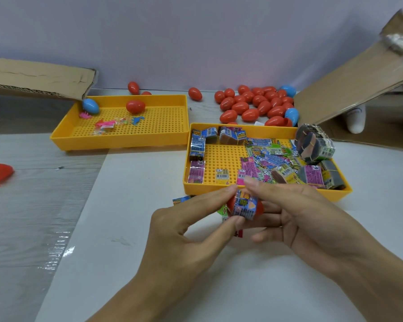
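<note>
A red plastic egg (260, 206) sits between both my hands just in front of the near yellow tray (219, 185). A colourful printed label (244, 204) is wrapped around the egg's middle. My left hand (191, 228) pinches the label and egg between thumb and fingers. From the right, my right hand (296, 217) cups the egg, its thumb on top near the label. More printed labels (180, 200) lie on the white table under my hands, partly hidden.
The near yellow tray holds loose labels (265, 159) and banded label bundles (315, 145). A second yellow tray (126, 140) at back left holds a blue egg (90, 106), a red egg (135, 106) and small toys. Several red eggs (254, 104) lie behind. Cardboard boxes (349, 89) flank both sides.
</note>
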Demonstrator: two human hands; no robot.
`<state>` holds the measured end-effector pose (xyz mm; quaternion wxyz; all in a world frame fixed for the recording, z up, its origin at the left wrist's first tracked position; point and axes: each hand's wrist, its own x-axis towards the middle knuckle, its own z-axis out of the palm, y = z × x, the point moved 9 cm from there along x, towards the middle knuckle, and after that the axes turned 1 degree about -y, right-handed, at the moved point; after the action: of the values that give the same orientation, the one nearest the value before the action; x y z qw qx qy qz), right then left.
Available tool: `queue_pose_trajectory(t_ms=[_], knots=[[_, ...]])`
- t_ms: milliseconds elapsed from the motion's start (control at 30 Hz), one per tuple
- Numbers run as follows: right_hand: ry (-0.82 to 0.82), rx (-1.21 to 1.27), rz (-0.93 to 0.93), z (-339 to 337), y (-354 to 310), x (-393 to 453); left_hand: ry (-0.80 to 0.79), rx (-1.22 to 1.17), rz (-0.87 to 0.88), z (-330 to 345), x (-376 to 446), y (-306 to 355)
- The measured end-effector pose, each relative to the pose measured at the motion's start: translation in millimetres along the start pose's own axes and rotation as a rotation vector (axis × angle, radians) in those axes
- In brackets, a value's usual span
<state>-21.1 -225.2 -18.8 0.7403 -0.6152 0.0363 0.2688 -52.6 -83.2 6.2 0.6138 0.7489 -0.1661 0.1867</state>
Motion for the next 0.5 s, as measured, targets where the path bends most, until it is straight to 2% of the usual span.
queue_pose_trajectory(t_ms=[100, 200, 500], knots=[[0.000, 0.015, -0.004, -4.5, -4.8, -1.0, 0.046, -0.140, -0.038, -3.7, 1.1, -5.9], [-0.002, -0.027, -0.050, -4.7, -8.6, -2.1, 0.016, -0.203, -0.022, -0.5, 3.5, -4.4], [0.103, -0.030, -0.185, -4.2, -5.2, -2.1, 0.011, -0.086, 0.032, -1.0, 2.3, -1.7]])
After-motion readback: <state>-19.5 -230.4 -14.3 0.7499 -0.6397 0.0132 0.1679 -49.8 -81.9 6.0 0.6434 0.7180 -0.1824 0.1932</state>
